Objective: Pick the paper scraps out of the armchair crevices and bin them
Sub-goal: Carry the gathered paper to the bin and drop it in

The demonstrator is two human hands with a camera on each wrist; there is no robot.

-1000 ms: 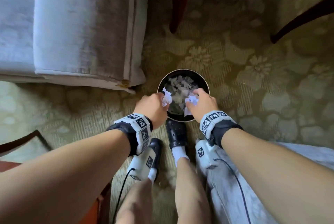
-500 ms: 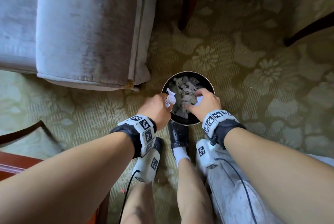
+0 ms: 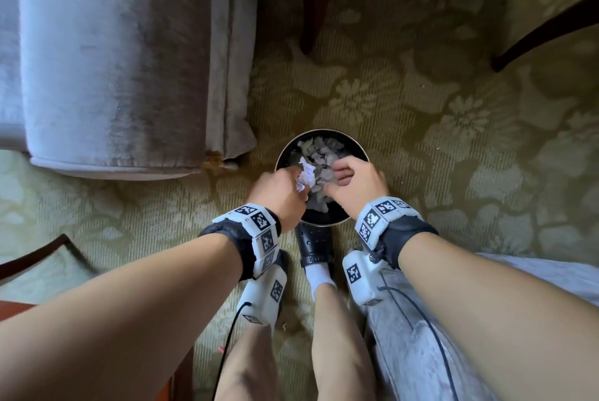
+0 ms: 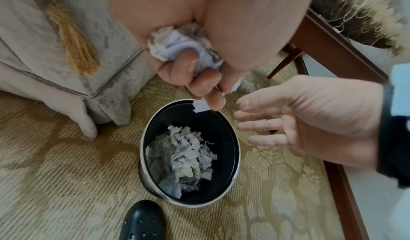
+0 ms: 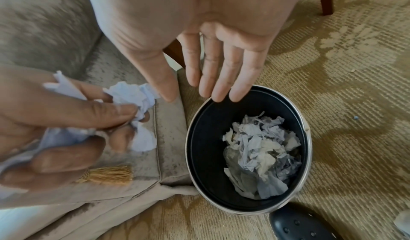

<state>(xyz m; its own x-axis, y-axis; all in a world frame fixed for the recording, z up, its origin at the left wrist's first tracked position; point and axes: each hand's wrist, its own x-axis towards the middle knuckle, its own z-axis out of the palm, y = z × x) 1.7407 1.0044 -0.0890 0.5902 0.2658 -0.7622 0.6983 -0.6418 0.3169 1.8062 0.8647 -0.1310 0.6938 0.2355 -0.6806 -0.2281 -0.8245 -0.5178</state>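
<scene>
Both of my hands are hovering over the small round bin (image 3: 358, 148) standing on the patterned carpet (image 3: 453, 148), just beside the front corner of the grey armchair (image 3: 123, 70). My left hand (image 3: 278, 195) is gripping a crumpled wad of white paper scraps (image 4: 177, 42), its fingers (image 4: 206, 84) curling tightly round the wad above the bin's rim, with a torn corner of paper sticking out below the fingertips. My right hand (image 3: 356, 183) is hanging open and holding nothing, its fingers (image 5: 224, 72) stretching out nearly straight over the bin's far edge. More scraps of paper (image 5: 259, 154) are lying heaped in the dark bottom of the bin. My black shoe (image 3: 316, 242) is resting on the carpet, touching the bin's near side as far as I am able to tell. A gold tassel (image 4: 73, 44) is dangling from the armchair's corner, close to my left hand. Dark wooden furniture legs (image 3: 312, 5) are standing on the carpet beyond the bin.
</scene>
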